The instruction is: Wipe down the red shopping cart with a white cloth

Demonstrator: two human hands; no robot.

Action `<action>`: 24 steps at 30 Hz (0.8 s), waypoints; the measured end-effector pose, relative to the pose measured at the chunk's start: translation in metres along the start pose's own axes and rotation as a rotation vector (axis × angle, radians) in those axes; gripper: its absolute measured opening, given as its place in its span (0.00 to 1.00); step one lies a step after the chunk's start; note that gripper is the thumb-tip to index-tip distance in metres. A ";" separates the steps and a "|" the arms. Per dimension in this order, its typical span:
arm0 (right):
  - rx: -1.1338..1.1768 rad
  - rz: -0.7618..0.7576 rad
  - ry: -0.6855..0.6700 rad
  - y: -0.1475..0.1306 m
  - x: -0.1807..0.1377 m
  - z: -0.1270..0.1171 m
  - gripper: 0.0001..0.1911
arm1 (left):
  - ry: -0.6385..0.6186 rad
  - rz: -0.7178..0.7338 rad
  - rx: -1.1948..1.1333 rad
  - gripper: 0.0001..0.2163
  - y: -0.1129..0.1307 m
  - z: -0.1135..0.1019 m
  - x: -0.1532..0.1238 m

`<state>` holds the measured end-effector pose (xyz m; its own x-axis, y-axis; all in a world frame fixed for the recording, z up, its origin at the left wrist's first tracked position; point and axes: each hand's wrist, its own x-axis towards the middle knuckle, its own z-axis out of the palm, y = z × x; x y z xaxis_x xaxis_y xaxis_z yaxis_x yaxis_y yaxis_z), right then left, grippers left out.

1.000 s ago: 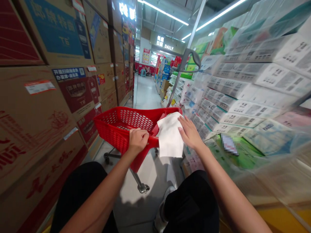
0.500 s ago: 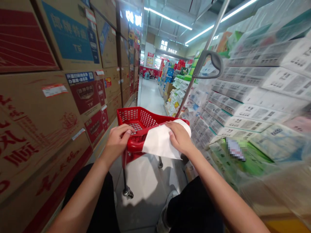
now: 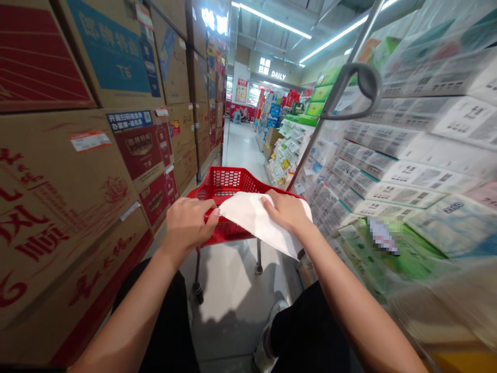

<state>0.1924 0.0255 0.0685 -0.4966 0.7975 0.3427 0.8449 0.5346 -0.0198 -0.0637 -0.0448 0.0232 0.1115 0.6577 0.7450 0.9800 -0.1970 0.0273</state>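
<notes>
A red wheeled shopping basket (image 3: 229, 182) stands in the aisle right in front of my knees. A white cloth (image 3: 256, 220) lies over its near rim. My right hand (image 3: 285, 210) lies flat on the cloth with fingers stretched out, pressing it to the rim. My left hand (image 3: 188, 223) rests on the near left corner of the rim, fingers curled, its fingertips touching the cloth's left edge. The basket's grey pull handle (image 3: 351, 88) rises on a metal pole at the upper right.
Stacked brown cartons (image 3: 77, 155) wall the left side. Wrapped tissue packs (image 3: 407, 171) fill the right side. The grey floor aisle (image 3: 240, 147) runs ahead to more shelves and a "DAILY" sign (image 3: 274, 75). My black-trousered knees are below.
The basket swung round to face me squarely. My right hand slid the cloth leftward along the rim. My left hand let go of its grip and shifted to the corner.
</notes>
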 end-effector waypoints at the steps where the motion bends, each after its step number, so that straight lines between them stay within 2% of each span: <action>1: -0.020 0.018 -0.020 0.000 0.002 -0.001 0.26 | 0.025 -0.019 -0.005 0.15 0.000 0.004 0.001; 3: -0.045 -0.019 -0.004 -0.006 0.004 0.000 0.25 | 0.111 -0.072 0.000 0.14 0.001 0.014 0.004; 6: -0.037 -0.154 0.077 -0.029 0.008 0.005 0.25 | 0.211 -0.084 -0.019 0.14 0.002 0.031 0.008; 10: 0.023 -0.282 0.138 -0.061 0.011 0.014 0.27 | 0.248 -0.064 -0.046 0.13 -0.002 0.045 0.012; 13: 0.044 -0.284 0.140 -0.067 0.013 0.014 0.27 | 0.230 -0.047 -0.039 0.14 -0.004 0.046 0.014; 17: 0.024 -0.134 0.088 -0.041 0.014 0.007 0.29 | 0.212 0.002 -0.060 0.16 -0.007 0.047 0.012; 21: -0.039 0.093 -0.071 0.005 0.010 0.001 0.32 | 0.281 -0.010 -0.097 0.16 -0.010 0.051 0.010; 24: -0.107 0.145 -0.077 0.026 0.001 0.001 0.31 | 0.336 -0.003 -0.112 0.15 -0.007 0.055 0.009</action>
<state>0.2132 0.0404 0.0670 -0.3783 0.8852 0.2708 0.9230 0.3830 0.0374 -0.0600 0.0028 -0.0068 0.0303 0.3858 0.9221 0.9539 -0.2866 0.0886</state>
